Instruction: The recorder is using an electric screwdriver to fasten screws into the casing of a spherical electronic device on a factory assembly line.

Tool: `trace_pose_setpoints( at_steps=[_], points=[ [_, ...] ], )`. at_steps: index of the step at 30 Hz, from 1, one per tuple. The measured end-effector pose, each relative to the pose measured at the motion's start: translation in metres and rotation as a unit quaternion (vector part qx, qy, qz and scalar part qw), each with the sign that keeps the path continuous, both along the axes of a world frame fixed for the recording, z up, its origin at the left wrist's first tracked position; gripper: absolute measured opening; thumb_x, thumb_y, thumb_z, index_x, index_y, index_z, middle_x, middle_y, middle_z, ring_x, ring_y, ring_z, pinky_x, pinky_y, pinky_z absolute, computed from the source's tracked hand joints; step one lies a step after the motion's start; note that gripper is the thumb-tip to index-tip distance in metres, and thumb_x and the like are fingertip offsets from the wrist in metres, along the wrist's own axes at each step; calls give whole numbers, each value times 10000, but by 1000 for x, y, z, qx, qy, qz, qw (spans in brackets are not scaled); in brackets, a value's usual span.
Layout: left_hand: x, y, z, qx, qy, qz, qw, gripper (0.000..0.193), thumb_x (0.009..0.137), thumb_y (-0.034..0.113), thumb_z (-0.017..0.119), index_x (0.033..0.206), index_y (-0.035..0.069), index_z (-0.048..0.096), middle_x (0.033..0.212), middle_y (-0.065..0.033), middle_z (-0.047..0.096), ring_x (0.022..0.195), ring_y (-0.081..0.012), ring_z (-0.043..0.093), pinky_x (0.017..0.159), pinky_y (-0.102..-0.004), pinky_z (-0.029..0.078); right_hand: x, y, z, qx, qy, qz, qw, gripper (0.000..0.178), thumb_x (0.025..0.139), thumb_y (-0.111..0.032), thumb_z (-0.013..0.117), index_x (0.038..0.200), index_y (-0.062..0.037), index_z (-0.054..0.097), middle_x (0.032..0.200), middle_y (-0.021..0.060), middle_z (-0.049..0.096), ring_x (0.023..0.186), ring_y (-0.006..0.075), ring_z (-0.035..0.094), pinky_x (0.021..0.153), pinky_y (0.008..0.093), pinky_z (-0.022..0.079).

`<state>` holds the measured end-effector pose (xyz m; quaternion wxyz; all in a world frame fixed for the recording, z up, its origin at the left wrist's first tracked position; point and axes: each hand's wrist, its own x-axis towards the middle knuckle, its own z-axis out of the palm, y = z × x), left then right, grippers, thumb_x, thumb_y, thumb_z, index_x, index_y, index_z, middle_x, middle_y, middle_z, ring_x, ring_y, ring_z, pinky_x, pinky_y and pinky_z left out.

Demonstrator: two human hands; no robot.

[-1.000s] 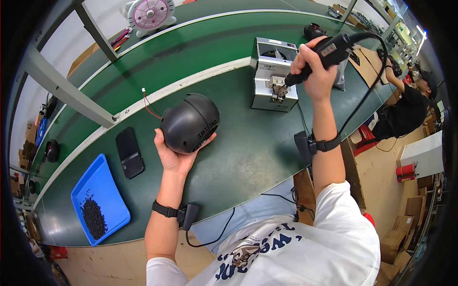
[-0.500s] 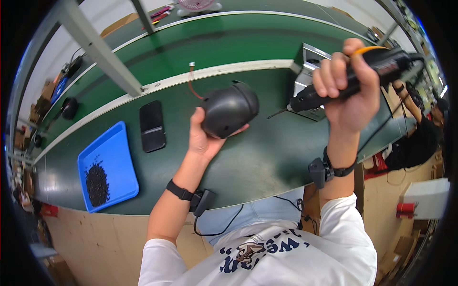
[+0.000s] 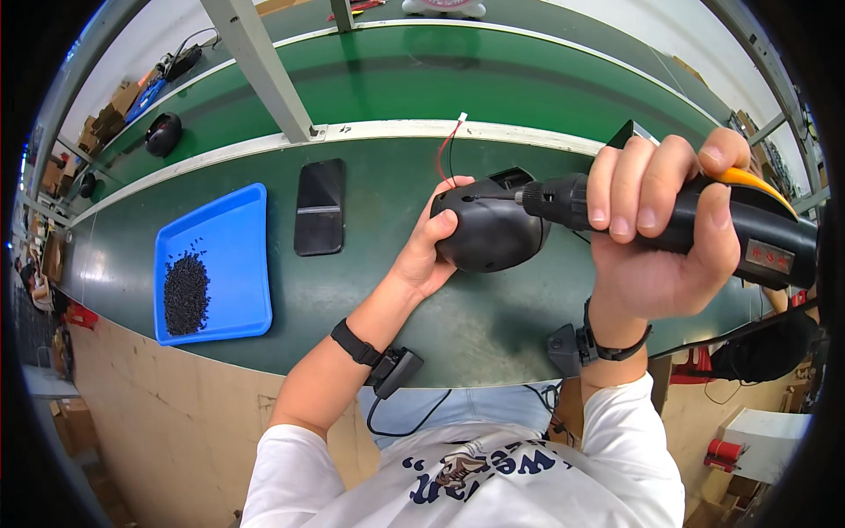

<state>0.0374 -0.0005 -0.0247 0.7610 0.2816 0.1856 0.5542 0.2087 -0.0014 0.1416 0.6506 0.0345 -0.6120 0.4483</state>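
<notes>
My left hand grips a rounded black plastic housing from its left side, thumb on top. A thin red and black cable with a small white plug sticks out behind it. In my right hand is a black electric screwdriver with a yellow lever, held almost level and pointing left. Its thin bit reaches over the housing, with the tip by a small hole near my left thumb. Whether the tip sits in the hole, I cannot tell.
At the left lies a blue tray with a heap of small black screws. A dark phone rests beside it. Another black housing sits on the green conveyor belt. A grey post rises beyond the phone.
My right hand has brought the screwdriver left and down, its bit now over the housing. My left hand has turned the housing and moved it right. The whole view has shifted.
</notes>
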Motion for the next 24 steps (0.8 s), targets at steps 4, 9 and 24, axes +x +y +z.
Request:
trace_pose_setpoints(
  at_steps=[4,9,24],
  points=[
    [0,0,-1,3,-4,-10,1000,867,717,455,818,1392,138,375,1321,-131,518,1234,-277,555,1013,-449,516,0,2,-3,-5,-11,-6,1000,210,989,-237,451,1127,-80,433,671,30,474,561,135,454,559,299,424],
    [2,1,-4,17,-11,-23,1000,868,717,452,819,1391,141,369,1332,-134,509,1234,-279,555,1009,-451,520,-2,4,-7,-18,-15,6,1000,201,987,-228,449,1129,-87,429,679,31,478,562,138,458,559,302,426],
    [3,-1,-6,12,-40,-59,997,901,672,468,839,1373,129,386,1287,-105,525,1181,-247,575,967,-410,535,-19,3,-21,-23,-66,8,998,197,977,-180,489,1142,-110,407,681,44,488,566,161,467,549,325,437]
  ],
)
